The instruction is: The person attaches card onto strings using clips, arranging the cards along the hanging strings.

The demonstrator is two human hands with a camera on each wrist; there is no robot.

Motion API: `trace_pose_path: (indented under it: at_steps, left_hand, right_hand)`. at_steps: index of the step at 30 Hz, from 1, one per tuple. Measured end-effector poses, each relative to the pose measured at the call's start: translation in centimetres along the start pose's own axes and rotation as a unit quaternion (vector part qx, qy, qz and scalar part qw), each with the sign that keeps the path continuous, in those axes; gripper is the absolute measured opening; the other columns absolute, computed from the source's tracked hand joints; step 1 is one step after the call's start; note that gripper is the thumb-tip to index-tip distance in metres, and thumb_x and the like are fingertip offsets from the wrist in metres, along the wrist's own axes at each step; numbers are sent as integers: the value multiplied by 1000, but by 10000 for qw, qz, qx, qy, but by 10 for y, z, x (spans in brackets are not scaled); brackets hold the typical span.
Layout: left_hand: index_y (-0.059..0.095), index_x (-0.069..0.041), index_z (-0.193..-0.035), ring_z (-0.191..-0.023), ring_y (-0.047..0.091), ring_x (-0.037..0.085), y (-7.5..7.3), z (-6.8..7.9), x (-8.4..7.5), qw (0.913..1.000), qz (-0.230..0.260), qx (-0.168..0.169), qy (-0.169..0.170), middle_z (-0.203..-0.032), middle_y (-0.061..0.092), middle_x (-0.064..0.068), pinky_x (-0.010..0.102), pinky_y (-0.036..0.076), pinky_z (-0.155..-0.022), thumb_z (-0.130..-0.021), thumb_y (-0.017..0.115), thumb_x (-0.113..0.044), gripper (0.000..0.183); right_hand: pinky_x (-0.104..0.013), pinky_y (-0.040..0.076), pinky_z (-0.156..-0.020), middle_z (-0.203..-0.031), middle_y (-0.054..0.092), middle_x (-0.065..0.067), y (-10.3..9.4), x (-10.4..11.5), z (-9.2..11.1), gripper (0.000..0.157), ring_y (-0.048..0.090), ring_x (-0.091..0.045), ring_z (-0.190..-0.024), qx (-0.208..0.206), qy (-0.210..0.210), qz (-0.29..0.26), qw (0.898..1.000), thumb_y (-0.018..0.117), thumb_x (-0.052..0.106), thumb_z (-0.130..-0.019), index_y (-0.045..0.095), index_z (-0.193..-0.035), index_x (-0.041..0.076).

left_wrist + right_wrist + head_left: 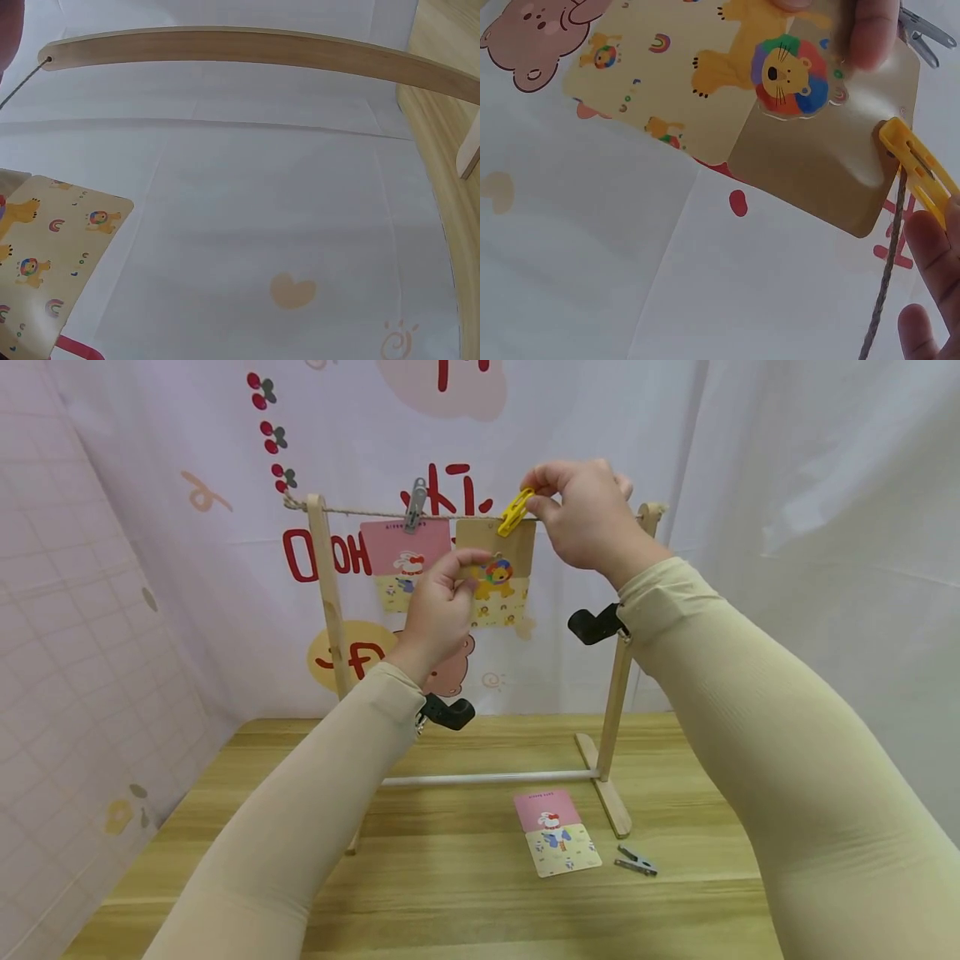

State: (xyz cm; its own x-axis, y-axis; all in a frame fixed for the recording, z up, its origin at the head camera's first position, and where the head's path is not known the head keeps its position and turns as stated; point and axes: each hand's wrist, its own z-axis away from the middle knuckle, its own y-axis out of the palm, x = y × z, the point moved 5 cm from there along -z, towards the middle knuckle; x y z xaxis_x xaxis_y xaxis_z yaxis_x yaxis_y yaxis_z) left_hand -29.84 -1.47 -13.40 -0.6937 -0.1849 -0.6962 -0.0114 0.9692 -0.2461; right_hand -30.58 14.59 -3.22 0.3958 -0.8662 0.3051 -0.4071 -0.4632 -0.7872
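Note:
A tan and cream lion card hangs with its top edge along the rope. My left hand holds this card by its left side, index fingertip and thumb showing over its front. My right hand pinches the handle end of a yellow clothespin between thumb and index finger. In the right wrist view, the tip of the yellow clothespin bites over the card's top edge at the rope. To the left, a grey clothespin holds a pink rabbit card on the same rope.
The rope spans two wooden posts, joined low down by a white rod. On the wooden table lie another pink rabbit card and a grey clothespin. A printed white cloth hangs behind.

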Motion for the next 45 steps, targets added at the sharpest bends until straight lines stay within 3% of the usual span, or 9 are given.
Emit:
trace_pose_path:
  at_steps: [16, 27, 31, 38, 45]
  left_hand:
    - [55, -12, -122, -45, 31, 14, -1, 1, 3, 10000, 32, -49, -36, -126, 55, -1, 23, 29, -43, -97, 44, -6, 29]
    - [54, -14, -124, -47, 33, 15, 1, 6, 2, 9997, 141, 89, -165, -124, 54, -1, 22, 31, -45, -96, 46, -7, 30]
    - [54, -14, -125, -48, 33, 15, 0, 7, 2, 9998, 118, 75, -142, -122, 54, -1, 22, 32, -46, -96, 47, -7, 30]
    - [55, -17, -125, -64, 44, 17, -3, 11, 2, 9994, 74, 71, -333, -97, 52, 13, 23, 33, -44, -96, 49, -10, 30]
    - [54, -16, -126, -72, 49, 19, -6, 14, 2, 9996, -20, 103, -278, -101, 54, 12, 24, 34, -43, -96, 49, -11, 31]
  right_hand:
    - [-46, 3, -104, -124, 55, 10, 8, -1, 9, 33, 24, -21, -130, -314, -80, 64, 9995, 46, 34, -96, 53, -129, 30]
    - [-46, 3, -107, -138, 45, 10, 8, -3, 14, 38, 19, -22, -135, -528, -137, 96, 9985, 44, 36, -96, 49, -133, 32]
    - [-47, 4, -106, -137, 45, 9, 9, -6, 20, 38, 21, -21, -134, -616, -228, 98, 9978, 47, 35, -95, 50, -133, 32]
    - [-49, 4, -107, -138, 43, 8, 13, -14, 35, 37, 21, -22, -133, -776, -462, 47, 9959, 50, 34, -95, 52, -131, 28]
    - [-50, 11, -105, -136, 44, 7, 19, -21, 51, 35, 24, -25, -130, -933, -892, 39, 9916, 54, 31, -93, 56, -127, 24]
